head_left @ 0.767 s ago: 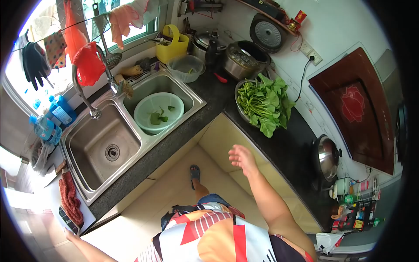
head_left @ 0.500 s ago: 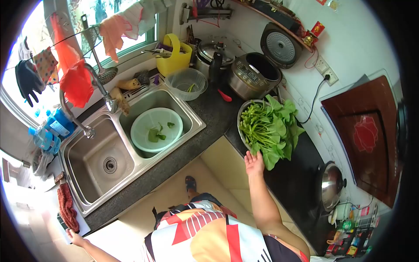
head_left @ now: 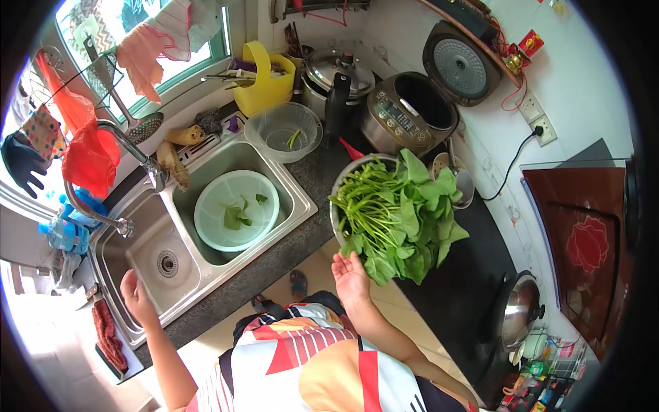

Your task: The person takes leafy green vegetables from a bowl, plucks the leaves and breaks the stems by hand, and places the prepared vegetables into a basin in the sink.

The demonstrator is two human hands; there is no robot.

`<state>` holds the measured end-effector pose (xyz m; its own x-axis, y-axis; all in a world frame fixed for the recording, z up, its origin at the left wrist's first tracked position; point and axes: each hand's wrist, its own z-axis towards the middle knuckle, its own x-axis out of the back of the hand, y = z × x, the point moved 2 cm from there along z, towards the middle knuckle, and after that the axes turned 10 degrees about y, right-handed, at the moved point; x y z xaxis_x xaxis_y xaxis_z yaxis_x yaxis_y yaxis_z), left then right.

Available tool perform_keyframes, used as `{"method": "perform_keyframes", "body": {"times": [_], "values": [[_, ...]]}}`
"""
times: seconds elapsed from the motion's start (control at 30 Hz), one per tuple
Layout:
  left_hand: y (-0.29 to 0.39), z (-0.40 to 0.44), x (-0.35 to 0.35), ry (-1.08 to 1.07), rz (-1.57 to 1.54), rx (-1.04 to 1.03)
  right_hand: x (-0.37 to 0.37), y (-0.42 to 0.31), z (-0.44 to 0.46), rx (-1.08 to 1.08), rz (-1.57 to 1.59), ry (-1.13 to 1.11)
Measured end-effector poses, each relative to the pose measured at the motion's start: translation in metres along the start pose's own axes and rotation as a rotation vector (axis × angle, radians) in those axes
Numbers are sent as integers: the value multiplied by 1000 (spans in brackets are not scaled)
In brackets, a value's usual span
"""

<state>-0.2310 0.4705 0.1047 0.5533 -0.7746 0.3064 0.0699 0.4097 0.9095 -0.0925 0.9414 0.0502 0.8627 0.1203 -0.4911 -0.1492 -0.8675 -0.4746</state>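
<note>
A metal bowl [head_left: 336, 214] heaped with long-stemmed leafy greens [head_left: 398, 213] juts past the counter's front edge. My right hand [head_left: 351, 278] grips its near side, palm up, with the fingers partly hidden beneath the bowl and leaves. Over the front of the left sink basin, my left hand [head_left: 137, 299] is raised with nothing in it, its fingers loosely extended. A pale green basin [head_left: 237, 180] sits in the right sink basin with a few loose leaves [head_left: 237, 216] in it. Beside the sink stands a clear plastic bowl [head_left: 283, 130] with a green scrap inside.
A rice cooker [head_left: 408, 113] stands lid-up behind the greens, near a pressure cooker [head_left: 336, 72] and a yellow basket [head_left: 264, 82]. The faucet [head_left: 120, 144] arches over the left basin [head_left: 144, 261]. A metal lid [head_left: 520, 312] lies at right; a reddish-brown cloth [head_left: 108, 336] lies at left.
The bowl of greens has shifted left and nearer to me with my right hand at it. My left hand has risen from beside the cloth to the sink's front. The view has shifted slightly.
</note>
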Motion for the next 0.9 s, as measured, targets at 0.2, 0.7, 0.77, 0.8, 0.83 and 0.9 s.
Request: {"method": "perform_keyframes", "body": {"times": [0.2,0.7,0.77,0.8,0.83,0.9], "values": [[49,-1,-50,-198,51,-91,-38,37,-1,7,-72,9],[72,-56,-109,-630,-175,-91,-125,-30,-65,814,-1118,-331],[91,-57,-115,-670,-184,-131,-154,-53,-47,1462,-1480,-152],[101,-59,-117,-683,-188,-130,-161,-59,-29,1674,-1594,-79],[109,-60,-121,-694,-193,-128,-164,-59,-12,1719,-1696,-86],[117,-64,-130,-706,-191,-164,-171,-60,14,1809,-1897,-93]]}}
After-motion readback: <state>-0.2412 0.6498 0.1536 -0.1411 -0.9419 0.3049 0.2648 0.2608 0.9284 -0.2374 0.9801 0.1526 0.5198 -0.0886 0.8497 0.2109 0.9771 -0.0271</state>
